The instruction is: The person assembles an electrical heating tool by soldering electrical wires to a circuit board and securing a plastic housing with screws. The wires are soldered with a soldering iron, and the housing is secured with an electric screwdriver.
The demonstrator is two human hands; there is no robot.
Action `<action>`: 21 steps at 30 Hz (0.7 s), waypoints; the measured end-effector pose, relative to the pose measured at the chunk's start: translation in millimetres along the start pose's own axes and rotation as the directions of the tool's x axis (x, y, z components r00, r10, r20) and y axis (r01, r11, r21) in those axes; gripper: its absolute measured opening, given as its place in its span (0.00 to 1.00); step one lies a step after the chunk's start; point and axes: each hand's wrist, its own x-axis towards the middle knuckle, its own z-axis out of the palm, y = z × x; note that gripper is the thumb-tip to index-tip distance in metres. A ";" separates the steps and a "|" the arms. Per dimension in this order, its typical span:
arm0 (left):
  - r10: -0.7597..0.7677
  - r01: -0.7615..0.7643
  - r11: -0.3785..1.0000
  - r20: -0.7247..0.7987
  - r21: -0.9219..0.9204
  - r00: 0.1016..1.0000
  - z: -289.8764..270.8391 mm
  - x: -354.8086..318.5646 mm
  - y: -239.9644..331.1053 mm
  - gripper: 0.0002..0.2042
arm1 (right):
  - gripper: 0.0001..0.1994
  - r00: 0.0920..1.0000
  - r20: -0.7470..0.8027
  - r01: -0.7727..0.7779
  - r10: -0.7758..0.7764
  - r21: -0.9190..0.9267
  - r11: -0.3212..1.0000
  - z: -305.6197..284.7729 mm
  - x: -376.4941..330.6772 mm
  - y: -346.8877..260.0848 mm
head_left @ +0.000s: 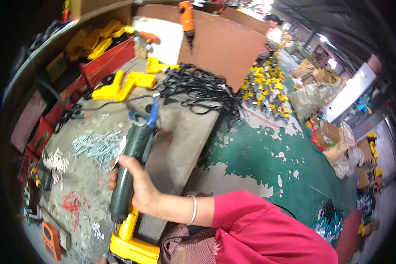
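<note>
My right hand [134,187] is wrapped around a dark green electric screwdriver [132,152], held upright with its tip pointing down. The tip meets a yellow plastic part [130,246] at the near edge of the grey workbench [180,136]. A blue piece [153,112] and a black cord sit at the tool's top end. My arm, with a pink sleeve and a white bangle, comes in from the lower right. A pile of silver screws [97,147] lies just left of the tool. My left hand is not visible.
On the bench are white plastic bits [57,162], an orange device [52,240], yellow parts [123,83], a black cable heap [198,86] and red bins [110,57]. An orange tool [187,20] hangs above. Yellow items [266,90] and boxes [330,136] crowd the green floor; a person [273,31] sits far back.
</note>
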 end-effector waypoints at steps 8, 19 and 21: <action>-0.200 0.199 0.977 0.004 -0.079 0.980 3.7 7.5 51.7 0.05 | 0.16 0.975 -0.022 0.208 -0.221 -0.264 0.942 8.0 -5.7 -15.2; -0.026 0.018 0.973 -0.030 -0.232 0.999 1.1 5.9 38.3 0.09 | 0.18 0.931 0.362 -0.038 0.043 -0.021 0.999 -19.2 9.3 -31.3; -0.038 0.037 0.968 -0.001 -0.248 0.999 -1.4 4.6 36.8 0.10 | 0.17 0.932 0.361 -0.028 0.034 -0.022 0.999 -18.5 8.6 -30.6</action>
